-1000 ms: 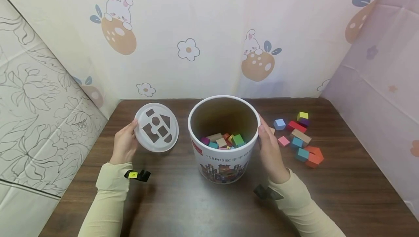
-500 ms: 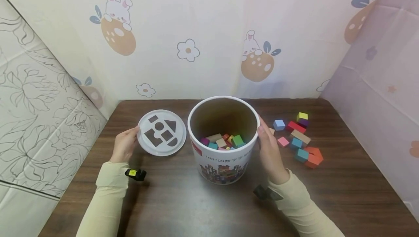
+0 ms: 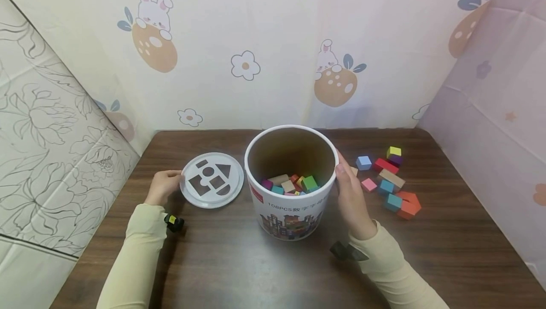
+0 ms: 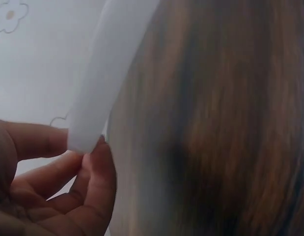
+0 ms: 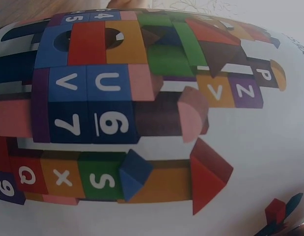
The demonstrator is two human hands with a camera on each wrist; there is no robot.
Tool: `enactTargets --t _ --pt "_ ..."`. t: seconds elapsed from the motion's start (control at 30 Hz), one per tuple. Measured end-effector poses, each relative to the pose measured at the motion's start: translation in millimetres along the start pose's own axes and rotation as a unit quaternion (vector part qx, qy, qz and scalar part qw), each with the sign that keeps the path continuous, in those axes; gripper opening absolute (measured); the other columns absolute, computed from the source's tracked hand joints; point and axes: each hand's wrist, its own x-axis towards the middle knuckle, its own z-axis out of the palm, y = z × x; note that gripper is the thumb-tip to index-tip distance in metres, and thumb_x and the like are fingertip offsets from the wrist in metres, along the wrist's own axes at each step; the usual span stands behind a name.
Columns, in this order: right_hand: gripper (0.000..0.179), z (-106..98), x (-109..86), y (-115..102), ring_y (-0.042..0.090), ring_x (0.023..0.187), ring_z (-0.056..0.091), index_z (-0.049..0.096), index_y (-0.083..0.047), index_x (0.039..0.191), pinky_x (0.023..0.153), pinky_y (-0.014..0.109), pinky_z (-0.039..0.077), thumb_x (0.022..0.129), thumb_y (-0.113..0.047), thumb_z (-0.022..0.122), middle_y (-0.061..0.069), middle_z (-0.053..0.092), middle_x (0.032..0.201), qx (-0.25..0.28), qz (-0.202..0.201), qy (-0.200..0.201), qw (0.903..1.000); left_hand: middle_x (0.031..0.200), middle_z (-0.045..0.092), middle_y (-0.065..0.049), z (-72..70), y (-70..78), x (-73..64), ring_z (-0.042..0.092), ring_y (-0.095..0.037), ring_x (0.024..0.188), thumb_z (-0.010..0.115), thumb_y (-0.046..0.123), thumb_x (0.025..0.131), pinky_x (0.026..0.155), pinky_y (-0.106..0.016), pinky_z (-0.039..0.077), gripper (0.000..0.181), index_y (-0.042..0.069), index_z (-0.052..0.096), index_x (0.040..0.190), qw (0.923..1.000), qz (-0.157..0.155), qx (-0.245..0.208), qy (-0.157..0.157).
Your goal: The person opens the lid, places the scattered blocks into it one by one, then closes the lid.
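Observation:
In the head view, my left hand point(image 3: 164, 186) pinches the left edge of a round white lid point(image 3: 197, 197) with several shape cutouts. The lid looks nearly flat, low over the table's left side. In the left wrist view, finger and thumb are on either side of the lid's rim point(image 4: 100, 83). My right hand point(image 3: 353, 200) holds the right side of a white toy-block bucket point(image 3: 294, 209), thumb near the rim and the other fingers mostly hidden behind it. The bucket stands upright and open, with several coloured blocks point(image 3: 289, 186) inside. Its printed wall point(image 5: 161, 123) fills the right wrist view.
Several loose wooden blocks point(image 3: 393, 178) lie right of the bucket, among them a light blue cube point(image 3: 364, 162) and a yellow one point(image 3: 394, 152). The dark wooden table point(image 3: 264, 271) meets a patterned curtain wall point(image 3: 273, 95) at its back edge.
My left hand has lowered the lid from a tilted pose to nearly flat, shifting it slightly right and toward me. My right hand and the bucket have stayed put.

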Motion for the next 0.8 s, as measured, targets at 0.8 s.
enactTargets --t 0.8 --pt "0.049 -0.7 0.9 2.6 0.022 0.144 0.03 0.03 -0.031 0.154 0.112 0.062 0.031 0.104 -0.031 0.032 -0.008 0.033 0.158 -0.002 -0.02 -0.006 0.9998 0.12 0.061 -0.034 2.1 -5.9 6.7 0.06 -0.035 0.096 0.051 0.001 0.082 0.077 -0.036 0.053 0.041 -0.015 0.061 0.118 0.9917 0.034 0.124 0.011"
